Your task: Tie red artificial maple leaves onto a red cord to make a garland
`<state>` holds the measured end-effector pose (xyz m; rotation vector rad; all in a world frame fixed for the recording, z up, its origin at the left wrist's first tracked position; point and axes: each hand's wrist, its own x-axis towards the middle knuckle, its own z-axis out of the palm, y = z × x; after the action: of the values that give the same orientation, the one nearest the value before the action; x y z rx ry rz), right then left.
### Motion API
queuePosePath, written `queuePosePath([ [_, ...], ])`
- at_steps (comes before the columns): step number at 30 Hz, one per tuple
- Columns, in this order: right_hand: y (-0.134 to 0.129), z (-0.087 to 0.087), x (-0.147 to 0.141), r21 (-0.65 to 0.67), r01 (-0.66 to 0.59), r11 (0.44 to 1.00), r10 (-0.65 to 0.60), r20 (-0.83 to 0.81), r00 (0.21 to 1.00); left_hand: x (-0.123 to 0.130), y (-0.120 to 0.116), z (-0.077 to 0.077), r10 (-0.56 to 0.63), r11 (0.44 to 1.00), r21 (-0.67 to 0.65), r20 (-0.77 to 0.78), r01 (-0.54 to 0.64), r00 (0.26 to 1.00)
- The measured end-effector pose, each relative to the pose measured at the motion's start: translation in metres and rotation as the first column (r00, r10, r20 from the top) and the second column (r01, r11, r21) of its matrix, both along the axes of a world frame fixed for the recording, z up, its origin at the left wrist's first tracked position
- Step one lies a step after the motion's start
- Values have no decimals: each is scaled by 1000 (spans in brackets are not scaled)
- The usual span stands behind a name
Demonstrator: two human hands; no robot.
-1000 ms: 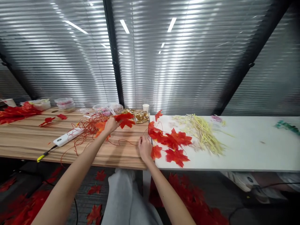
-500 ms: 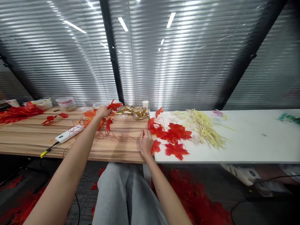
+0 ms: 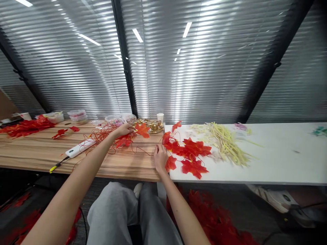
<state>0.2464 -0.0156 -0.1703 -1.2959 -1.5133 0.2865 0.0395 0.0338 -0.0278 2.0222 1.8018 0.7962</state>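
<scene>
My left hand (image 3: 125, 130) is closed on an orange-red leaf (image 3: 142, 130), held by its stem end above the wooden table. Below and left of it lie red leaves (image 3: 124, 140) and a tangle of thin red cord (image 3: 102, 133). My right hand (image 3: 160, 157) is closed near the seam between the wooden and white tables, beside a cluster of red leaves (image 3: 190, 148) joined by cord. A thin cord runs across the wood to my right hand; what its fingers hold is too small to see clearly.
A white device (image 3: 79, 148) with a black-and-yellow cable lies at left. Behind are plastic tubs (image 3: 77, 115), gold foil packets (image 3: 155, 127) and a paper cup (image 3: 160, 117). Yellow strips (image 3: 227, 144) lie on the white table (image 3: 276, 153). A leaf pile (image 3: 28, 126) sits far left.
My left hand has moved right, and an orange-red leaf now shows at its fingertips in front of the gold packets. My right hand stays by the seam. The view has shifted slightly.
</scene>
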Motion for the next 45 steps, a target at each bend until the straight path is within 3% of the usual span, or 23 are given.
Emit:
queuePosePath([
  [5, 0, 2, 1, 31, -57, 998, 58, -37, 998, 15, 15, -18, -41, 999, -17, -61, 40, 997],
  [10, 1, 0, 0, 54, -94, 994, 97, -47, 994, 38, 37, -65, -168, 986, 24, 216, 166, 962],
  [15, 5, -2, 1, 74, -155, 985, 158, -46, 986, 54, 44, -114, -216, 976, 40, 341, 215, 915],
  [20, 31, -4, 7, 79, -215, 973, 216, -7, 976, 48, 42, -142, -228, 972, 55, 458, 228, 859],
  [24, 68, -2, 0, 91, -280, 956, 279, 27, 960, 44, 36, -146, -166, 986, 88, 533, 141, 830],
  [28, 92, 0, -14, 120, -392, 912, 398, -24, 917, 44, 32, -146, -195, 981, 103, 564, 166, 803],
  [39, 95, -4, -12, 105, -390, 915, 399, -81, 913, 47, 27, -145, -291, 955, 168, 389, 243, 874],
  [45, 96, -4, -12, 127, -409, 904, 421, -92, 902, 48, 25, -144, -288, 956, 158, 359, 246, 888],
])
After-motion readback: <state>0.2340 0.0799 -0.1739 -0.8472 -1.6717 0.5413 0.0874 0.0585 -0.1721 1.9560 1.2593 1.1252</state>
